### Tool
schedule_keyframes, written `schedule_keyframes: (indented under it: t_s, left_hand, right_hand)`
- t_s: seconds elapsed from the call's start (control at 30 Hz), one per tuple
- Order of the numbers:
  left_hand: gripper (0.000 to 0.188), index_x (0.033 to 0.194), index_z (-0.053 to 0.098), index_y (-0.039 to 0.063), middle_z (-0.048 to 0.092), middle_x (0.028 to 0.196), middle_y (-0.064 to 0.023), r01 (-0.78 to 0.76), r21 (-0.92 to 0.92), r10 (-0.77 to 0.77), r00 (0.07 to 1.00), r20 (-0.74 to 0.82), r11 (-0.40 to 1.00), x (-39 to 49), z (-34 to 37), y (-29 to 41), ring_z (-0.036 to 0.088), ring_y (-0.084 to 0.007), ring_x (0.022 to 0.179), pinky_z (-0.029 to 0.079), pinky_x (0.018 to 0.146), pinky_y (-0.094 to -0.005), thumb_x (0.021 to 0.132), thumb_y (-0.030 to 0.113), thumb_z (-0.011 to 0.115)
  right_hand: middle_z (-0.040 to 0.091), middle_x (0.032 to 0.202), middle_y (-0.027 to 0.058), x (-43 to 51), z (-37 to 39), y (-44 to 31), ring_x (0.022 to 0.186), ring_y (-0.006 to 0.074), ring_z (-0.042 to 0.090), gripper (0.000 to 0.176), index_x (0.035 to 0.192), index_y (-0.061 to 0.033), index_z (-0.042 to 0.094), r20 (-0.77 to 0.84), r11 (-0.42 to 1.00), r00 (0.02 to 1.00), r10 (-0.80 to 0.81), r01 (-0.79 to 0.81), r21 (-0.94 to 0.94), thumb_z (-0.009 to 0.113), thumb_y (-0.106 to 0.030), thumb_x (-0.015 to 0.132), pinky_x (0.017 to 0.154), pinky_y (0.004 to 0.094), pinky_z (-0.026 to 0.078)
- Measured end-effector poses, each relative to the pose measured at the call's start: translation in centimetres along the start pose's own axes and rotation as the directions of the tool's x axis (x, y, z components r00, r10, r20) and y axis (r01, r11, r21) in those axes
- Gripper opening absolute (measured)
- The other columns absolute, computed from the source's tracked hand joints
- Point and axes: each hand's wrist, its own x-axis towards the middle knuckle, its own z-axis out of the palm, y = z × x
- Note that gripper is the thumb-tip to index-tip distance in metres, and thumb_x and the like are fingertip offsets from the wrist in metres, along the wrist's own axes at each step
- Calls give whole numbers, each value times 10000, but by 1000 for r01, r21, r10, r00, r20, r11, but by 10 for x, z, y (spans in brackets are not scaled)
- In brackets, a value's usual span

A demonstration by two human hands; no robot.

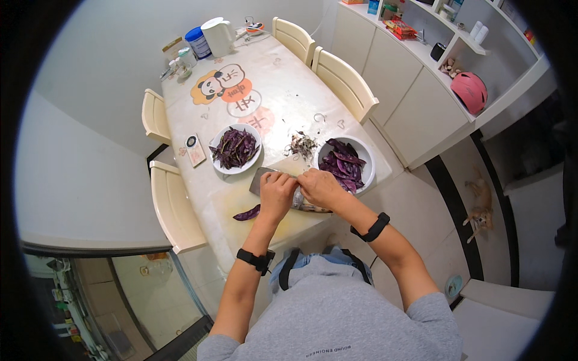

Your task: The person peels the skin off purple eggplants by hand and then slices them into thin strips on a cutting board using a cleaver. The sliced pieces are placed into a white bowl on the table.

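My left hand and my right hand meet fingertip to fingertip over a cleaver lying near the table's front edge. Both pinch something small, mostly hidden by the fingers; it cannot be told for certain what. One purple bean pod lies on a yellowish cutting board, left of the cleaver's handle. At the right, a white bowl holds broad purple pods. A second white bowl, farther left, is heaped with thinner-looking purple pieces. Between the bowls sits a pile of trimmings.
A phone-like device lies at the table's left. Toward the far end stand a white pitcher, a blue-lidded tin and jars. Cream chairs flank the table. A dog lies on the floor at right.
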Motion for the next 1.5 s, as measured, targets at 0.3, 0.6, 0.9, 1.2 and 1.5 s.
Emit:
schedule_keyframes:
  t_s: [0.3,0.6,0.9,1.2,1.5]
  left_hand:
    - [65,896,684,86,666,884,-40,185,-195,-230,943,-242,963,-7,1,12,602,-247,925,382,893,-389,840,97,715]
    - [104,932,686,68,673,910,-38,340,-520,-516,822,-239,783,-21,6,8,601,-224,932,407,862,-346,894,156,727]
    - [182,1061,706,57,676,940,34,328,-933,-841,538,54,149,-39,-10,-35,577,-66,827,461,776,-215,993,220,661]
    - [260,1260,656,88,676,1023,38,271,-923,-726,571,384,-274,-39,-15,-39,623,-70,914,512,807,-257,1020,173,599]
    - [331,1248,489,49,663,1038,-61,393,-917,-707,669,228,75,-31,-15,-36,630,-113,936,505,865,-246,960,64,652]
  right_hand:
    - [577,711,221,8,4,-26,660,388,593,164,839,7,598,-142,839,937,319,-210,502,570,-144,897,601,451,457]
    - [551,651,185,21,8,-40,568,304,566,165,839,-3,608,-81,724,910,407,-267,637,576,-145,917,558,402,436]
    - [619,668,160,13,-4,-2,585,301,607,187,825,-17,639,-124,768,872,474,-340,542,603,-175,918,581,389,476]
    - [657,843,140,70,-8,59,805,356,662,225,819,-57,720,-215,909,905,367,-398,-122,710,-271,887,714,445,536]
    - [708,836,135,81,-6,27,749,272,686,187,1002,-63,736,159,802,924,348,-381,461,712,-217,899,695,381,538]
